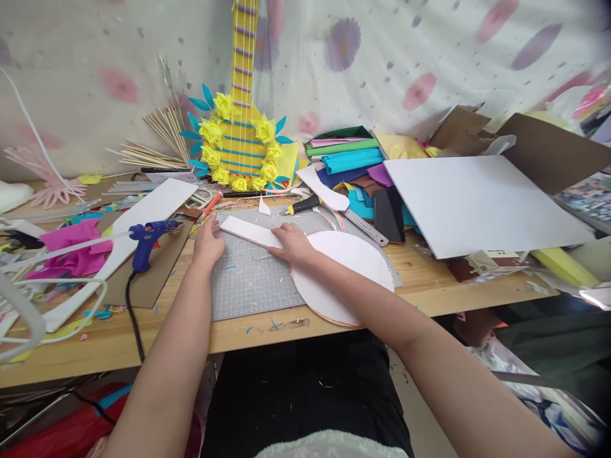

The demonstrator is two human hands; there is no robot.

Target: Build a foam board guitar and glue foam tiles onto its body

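A narrow white foam board strip point(251, 233) lies at a slant over the grey cutting mat point(258, 286). My right hand point(293, 244) grips its right end, with thumb and fingers on either side. At the strip's left end my left hand point(209, 242) rests on the mat's edge, fingers stretched forward and apart from the thumb, holding nothing I can see. Close beyond those fingers lies an orange pen-like tool point(212, 203). Under my right forearm is a round white foam board piece point(329, 273) with an orange-brown rim. A yellow-and-black utility knife point(301, 205) lies behind the strip.
A blue glue gun point(147, 242) with a black cord stands left, on cardboard. A yellow flower-trimmed paper guitar point(245, 140) leans at the back. Right are a steel ruler point(365, 226), a phone point(389, 214), and a large white board point(487, 200). Wooden sticks point(165, 140) lie back left.
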